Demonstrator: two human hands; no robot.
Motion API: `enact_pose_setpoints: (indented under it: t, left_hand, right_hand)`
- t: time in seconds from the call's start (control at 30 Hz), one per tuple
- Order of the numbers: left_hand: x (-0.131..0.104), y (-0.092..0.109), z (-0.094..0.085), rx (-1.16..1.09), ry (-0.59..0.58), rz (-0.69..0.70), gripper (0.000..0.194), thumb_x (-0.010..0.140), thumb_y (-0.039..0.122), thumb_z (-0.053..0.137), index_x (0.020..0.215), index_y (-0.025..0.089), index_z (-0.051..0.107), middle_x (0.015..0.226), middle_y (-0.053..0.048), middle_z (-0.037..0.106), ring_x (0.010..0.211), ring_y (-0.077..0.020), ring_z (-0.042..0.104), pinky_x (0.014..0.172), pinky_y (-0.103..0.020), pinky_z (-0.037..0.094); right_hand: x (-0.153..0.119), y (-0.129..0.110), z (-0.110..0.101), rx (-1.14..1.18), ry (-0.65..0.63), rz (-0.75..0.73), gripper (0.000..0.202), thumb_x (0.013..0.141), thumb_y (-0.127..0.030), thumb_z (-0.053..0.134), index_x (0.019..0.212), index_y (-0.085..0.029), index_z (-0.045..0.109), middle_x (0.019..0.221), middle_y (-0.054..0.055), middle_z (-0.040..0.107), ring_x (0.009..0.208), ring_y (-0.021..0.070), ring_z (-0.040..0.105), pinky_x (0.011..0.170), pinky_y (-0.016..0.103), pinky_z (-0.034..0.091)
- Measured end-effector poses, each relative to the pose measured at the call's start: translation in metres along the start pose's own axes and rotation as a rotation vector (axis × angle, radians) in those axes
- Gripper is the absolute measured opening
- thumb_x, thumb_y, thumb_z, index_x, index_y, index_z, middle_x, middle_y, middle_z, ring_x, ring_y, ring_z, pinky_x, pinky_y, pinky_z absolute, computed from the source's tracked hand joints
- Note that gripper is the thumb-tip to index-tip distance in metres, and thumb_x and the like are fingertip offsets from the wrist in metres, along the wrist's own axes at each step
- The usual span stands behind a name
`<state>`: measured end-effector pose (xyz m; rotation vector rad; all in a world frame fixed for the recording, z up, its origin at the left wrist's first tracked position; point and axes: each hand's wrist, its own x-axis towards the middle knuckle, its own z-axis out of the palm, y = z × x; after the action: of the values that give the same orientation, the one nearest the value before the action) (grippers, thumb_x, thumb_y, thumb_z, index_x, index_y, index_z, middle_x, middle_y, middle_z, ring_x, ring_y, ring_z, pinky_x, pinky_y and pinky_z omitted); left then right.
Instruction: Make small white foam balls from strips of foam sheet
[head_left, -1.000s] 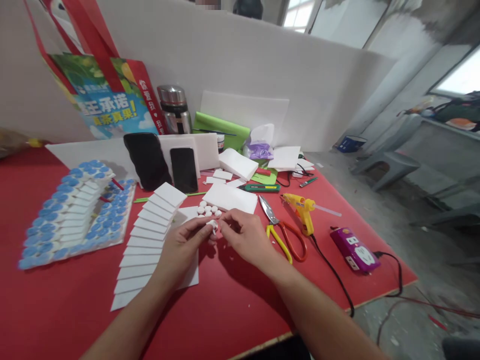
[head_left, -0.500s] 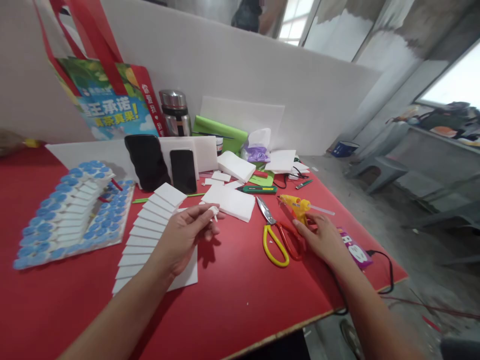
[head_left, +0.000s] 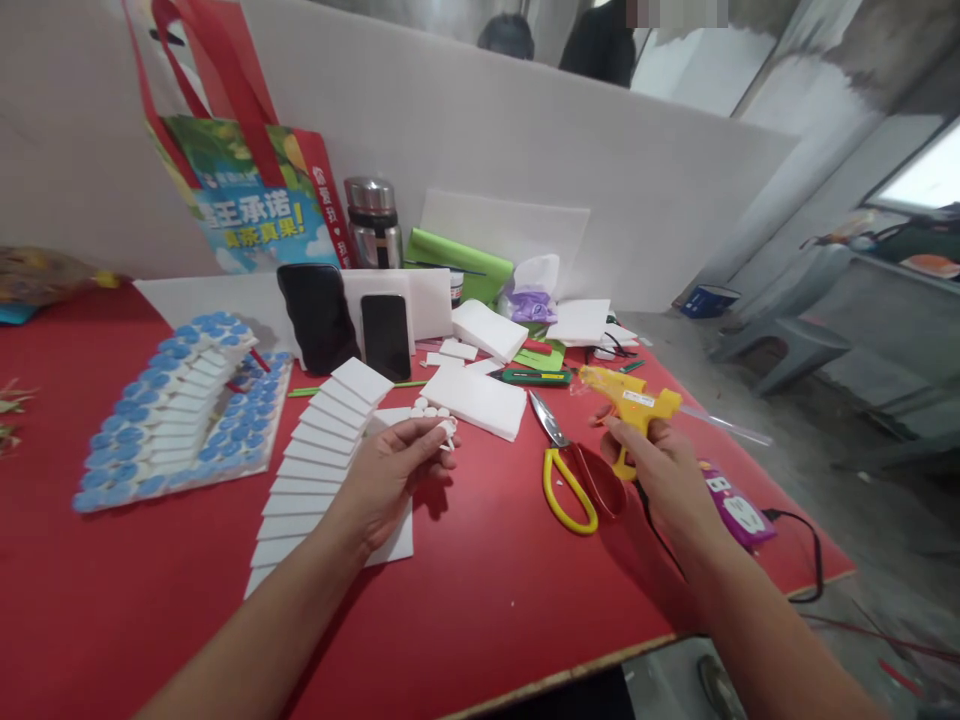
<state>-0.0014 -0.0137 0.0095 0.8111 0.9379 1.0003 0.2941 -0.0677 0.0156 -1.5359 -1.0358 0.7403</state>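
Observation:
Between the thumb and fingers of my left hand (head_left: 397, 470) is a small white piece (head_left: 448, 430) with a thin stem; its exact kind is unclear. My right hand (head_left: 660, 480) is closed round the handle of a yellow hot glue gun (head_left: 637, 402), held above the table, nozzle toward the left. A clear glue stick (head_left: 731, 428) sticks out of its back. Scissors (head_left: 570, 475) with one yellow and one red handle lie between my hands. Beside my left hand are a fanned stack of white boards (head_left: 307, 480) and several small white discs (head_left: 429, 408).
On the red table (head_left: 480, 620) stand a blue-and-white foam model (head_left: 180, 410), two phones (head_left: 386, 335), a steel flask (head_left: 373, 225) and a printed bag (head_left: 255, 200). A green cutter (head_left: 534, 377) lies beyond the scissors. A purple power strip (head_left: 739, 510) sits at the right edge.
My right hand has gripped the glue gun and lifted it off the table. My left hand keeps its white piece. The view has shifted slightly left.

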Motion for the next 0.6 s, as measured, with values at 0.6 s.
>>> enact_pose_setpoints:
  t: [0.6]
  left_hand:
    - [0.006,-0.008,-0.005,0.03,0.083,0.078,0.044,0.062,0.043,0.097,0.084,0.011,0.077,0.068,-0.007,0.075,0.059,-0.0121,0.066,0.054,-0.019,0.054]
  right_hand:
    - [-0.028,0.002,0.079,0.078,-0.607,-0.109,0.049,0.101,-0.05,0.057,0.063,-0.02,0.057,0.056,-0.001,0.056,0.057,0.0131,0.053,0.062,0.028,0.041]
